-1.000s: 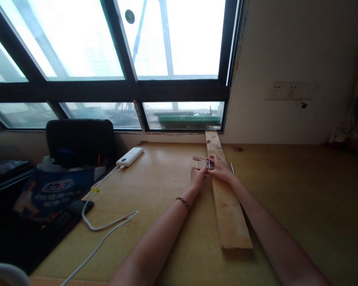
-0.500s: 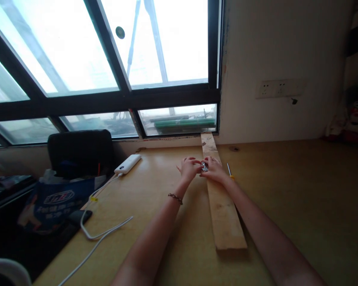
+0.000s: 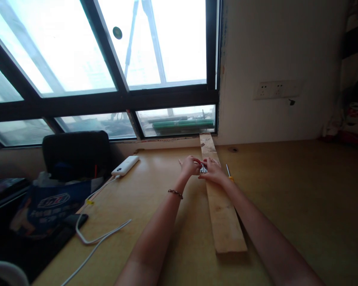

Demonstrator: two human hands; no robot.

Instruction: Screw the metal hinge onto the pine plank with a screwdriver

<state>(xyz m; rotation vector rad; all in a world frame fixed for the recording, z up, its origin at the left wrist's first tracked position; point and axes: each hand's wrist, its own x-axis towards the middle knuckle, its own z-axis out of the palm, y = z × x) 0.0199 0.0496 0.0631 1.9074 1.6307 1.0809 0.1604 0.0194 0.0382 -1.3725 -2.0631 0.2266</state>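
Note:
Both hands meet over a long wooden board that lies lengthwise on the table. Between them is a small silver metal piece, too small to name its exact kind. My left hand pinches it from the left with curled fingers, a beaded bracelet on that wrist. From the right, my right hand closes on the same piece and rests over the board, hiding part of it. Just right of my right hand lies a screwdriver with a yellow handle, its shaft pointing away from me.
A white power bank with a white cable lies on the left of the table. Beyond the left edge are a black chair and a blue bag. The board's far end meets the wall under the window.
My fingers have shifted slightly around the metal piece, which now shows at a different angle. The view has moved a little; the board and screwdriver stay in place.

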